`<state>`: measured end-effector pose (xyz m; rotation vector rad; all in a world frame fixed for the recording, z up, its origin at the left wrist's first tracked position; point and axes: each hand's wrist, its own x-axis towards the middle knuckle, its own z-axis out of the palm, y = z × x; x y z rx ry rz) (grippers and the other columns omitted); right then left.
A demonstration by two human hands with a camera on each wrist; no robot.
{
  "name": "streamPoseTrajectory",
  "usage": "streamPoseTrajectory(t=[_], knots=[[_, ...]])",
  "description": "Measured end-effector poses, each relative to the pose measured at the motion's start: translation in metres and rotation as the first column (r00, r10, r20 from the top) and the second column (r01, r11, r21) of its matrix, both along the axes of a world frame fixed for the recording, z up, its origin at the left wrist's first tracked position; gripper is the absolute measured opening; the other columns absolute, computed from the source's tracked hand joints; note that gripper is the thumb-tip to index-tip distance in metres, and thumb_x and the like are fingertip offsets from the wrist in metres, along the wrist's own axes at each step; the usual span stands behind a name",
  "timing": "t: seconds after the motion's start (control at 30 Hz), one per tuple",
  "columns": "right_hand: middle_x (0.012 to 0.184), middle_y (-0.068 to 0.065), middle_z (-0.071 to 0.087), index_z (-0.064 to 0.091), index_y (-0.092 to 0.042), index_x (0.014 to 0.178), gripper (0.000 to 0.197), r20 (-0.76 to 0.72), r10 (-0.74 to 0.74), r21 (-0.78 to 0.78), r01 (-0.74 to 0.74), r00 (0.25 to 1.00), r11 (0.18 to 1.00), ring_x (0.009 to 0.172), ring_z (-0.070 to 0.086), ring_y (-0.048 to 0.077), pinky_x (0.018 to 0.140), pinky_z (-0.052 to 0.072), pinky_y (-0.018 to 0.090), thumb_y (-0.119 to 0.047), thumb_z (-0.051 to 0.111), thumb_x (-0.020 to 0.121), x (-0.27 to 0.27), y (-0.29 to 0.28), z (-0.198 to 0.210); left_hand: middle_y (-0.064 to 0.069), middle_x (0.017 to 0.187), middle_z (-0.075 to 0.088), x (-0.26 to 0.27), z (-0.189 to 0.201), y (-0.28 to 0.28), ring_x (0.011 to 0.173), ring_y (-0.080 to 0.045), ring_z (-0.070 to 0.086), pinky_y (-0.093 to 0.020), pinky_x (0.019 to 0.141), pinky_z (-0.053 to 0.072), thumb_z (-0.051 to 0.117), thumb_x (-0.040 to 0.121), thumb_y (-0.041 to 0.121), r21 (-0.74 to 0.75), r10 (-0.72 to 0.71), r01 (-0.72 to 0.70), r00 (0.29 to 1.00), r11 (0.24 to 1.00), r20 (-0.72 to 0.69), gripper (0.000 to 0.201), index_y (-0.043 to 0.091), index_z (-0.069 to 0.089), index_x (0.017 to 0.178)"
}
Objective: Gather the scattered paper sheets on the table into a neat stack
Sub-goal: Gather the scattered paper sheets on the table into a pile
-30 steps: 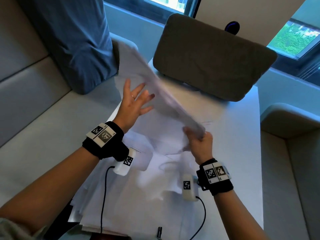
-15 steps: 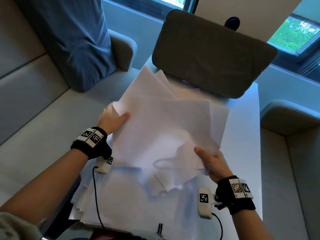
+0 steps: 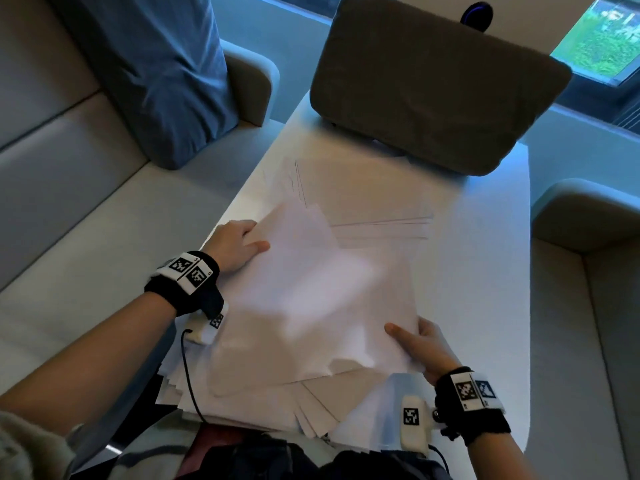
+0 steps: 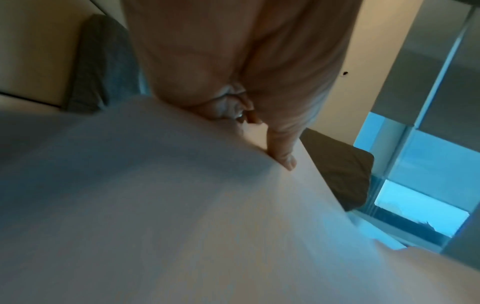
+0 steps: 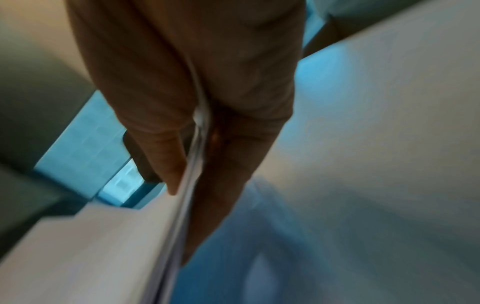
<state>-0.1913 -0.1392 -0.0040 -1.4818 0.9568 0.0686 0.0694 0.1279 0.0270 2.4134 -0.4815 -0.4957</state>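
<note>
At far left a blue cushion (image 3: 162, 67) leans on the pale sofa (image 3: 69, 188) beside the white surface (image 3: 485, 271). The left hand (image 3: 235, 245) takes the left edge of a bundle of paper sheets (image 3: 322, 306), its grip closed on them with the thumb (image 4: 281, 152) pressed flat on top and the other fingers tucked under. The bundle lies low over the near half of the surface, on top of a fanned, uneven pile of sheets (image 3: 311, 407) whose corners jut past the near edge. More flat sheets (image 3: 363, 199) lie farther back, in front of a dark grey cushion (image 3: 433, 81). The right hand (image 3: 424, 348) holds the bundle's near right corner, its grip pinching the edges between the thumb above and the fingers (image 5: 221, 185) beneath.
</note>
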Motion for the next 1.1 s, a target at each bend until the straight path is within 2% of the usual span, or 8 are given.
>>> streamPoseTrajectory(t=[0.1, 0.2, 0.33, 0.53, 0.73, 0.8, 0.9, 1.1], knots=[[0.117, 0.009, 0.058, 0.048, -0.006, 0.130, 0.062, -0.225, 0.076, -0.428, -0.169, 0.971, 0.888, 0.099, 0.061, 0.026, 0.087, 0.053, 0.040, -0.018, 0.077, 0.077, 0.000, -0.002, -0.011, -0.005, 0.090, 0.064, -0.005, -0.010, 0.005, 0.090, -0.029, 0.058, -0.031, 0.074, 0.041, 0.066, 0.086, 0.028, -0.008, -0.028, 0.028, 0.999, 1.000, -0.037, 0.013, 0.020, 0.056, 0.087], [0.131, 0.009, 0.042, 0.043, -0.008, 0.136, 0.074, -0.229, 0.111, -0.627, -0.234, 0.967, 0.743, 0.114, 0.052, 0.025, 0.101, 0.044, 0.037, -0.025, 0.079, 0.074, 0.011, 0.004, -0.010, -0.002, 0.095, 0.065, -0.005, -0.013, 0.007, 0.092, -0.026, 0.059, -0.030, 0.076, 0.041, 0.065, 0.087, 0.028, -0.037, -0.045, 0.042, 0.996, 0.998, -0.077, 0.012, 0.020, 0.060, 0.095], [0.124, 0.011, 0.049, 0.044, -0.005, 0.132, 0.079, -0.295, 0.191, -0.583, -0.335, 0.936, 0.740, 0.112, 0.053, 0.027, 0.100, 0.043, 0.035, -0.040, 0.079, 0.071, 0.041, 0.015, -0.014, -0.002, 0.104, 0.065, -0.003, -0.017, 0.010, 0.102, -0.025, 0.060, -0.030, 0.084, 0.043, 0.066, 0.087, 0.029, -0.046, -0.100, 0.094, 0.984, 0.994, -0.147, 0.028, 0.017, 0.062, 0.111], [0.120, 0.009, 0.051, 0.044, -0.010, 0.129, 0.088, -0.351, 0.021, -0.511, -0.210, 0.936, 0.834, 0.118, 0.048, 0.028, 0.102, 0.040, 0.036, -0.046, 0.085, 0.060, 0.077, 0.019, -0.026, -0.006, 0.128, 0.059, -0.006, -0.024, 0.019, 0.119, -0.026, 0.053, -0.037, 0.103, 0.039, 0.064, 0.087, 0.034, -0.077, -0.151, 0.140, 0.972, 0.987, -0.177, 0.047, 0.013, 0.054, 0.128], [0.076, -0.006, 0.059, 0.065, -0.023, 0.081, 0.020, -0.229, -0.015, -0.426, -0.086, 0.973, 0.900, 0.089, 0.062, 0.022, 0.083, 0.051, 0.030, -0.032, 0.080, 0.071, 0.067, 0.020, -0.028, -0.002, 0.126, 0.060, -0.008, -0.028, 0.032, 0.117, -0.022, 0.054, -0.034, 0.101, 0.039, 0.063, 0.089, 0.032, -0.150, -0.122, 0.089, 0.965, 0.985, -0.232, 0.045, 0.012, 0.053, 0.129], [0.087, -0.004, 0.061, 0.065, -0.020, 0.088, 0.032, -0.245, 0.022, -0.424, -0.127, 0.969, 0.896, 0.093, 0.061, 0.020, 0.086, 0.049, 0.028, -0.039, 0.082, 0.069, 0.059, 0.024, -0.026, -0.003, 0.132, 0.057, -0.004, -0.034, 0.039, 0.122, -0.021, 0.052, -0.040, 0.108, 0.037, 0.064, 0.080, 0.050, -0.160, -0.093, 0.050, 0.959, 0.986, -0.269, 0.066, 0.013, 0.049, 0.133], [0.114, 0.002, 0.049, 0.050, -0.016, 0.122, 0.086, -0.298, 0.080, -0.488, -0.224, 0.951, 0.844, 0.106, 0.052, 0.020, 0.099, 0.044, 0.032, -0.056, 0.085, 0.054, 0.050, 0.040, -0.024, -0.003, 0.140, 0.050, 0.007, -0.061, 0.048, 0.128, -0.020, 0.047, -0.043, 0.111, 0.034, 0.056, 0.061, 0.072, -0.161, -0.078, 0.029, 0.948, 0.987, -0.308, 0.099, 0.013, 0.043, 0.139], [0.130, 0.008, 0.039, 0.036, -0.015, 0.137, 0.107, -0.410, 0.097, -0.542, -0.328, 0.907, 0.773, 0.123, 0.043, 0.027, 0.106, 0.038, 0.037, -0.047, 0.088, 0.049, 0.063, 0.058, -0.026, -0.002, 0.145, 0.042, 0.006, -0.049, 0.040, 0.134, -0.017, 0.040, -0.039, 0.114, 0.029, 0.065, 0.081, 0.049, -0.177, -0.106, 0.054, 0.949, 0.983, -0.297, 0.078, 0.008, 0.037, 0.142]])
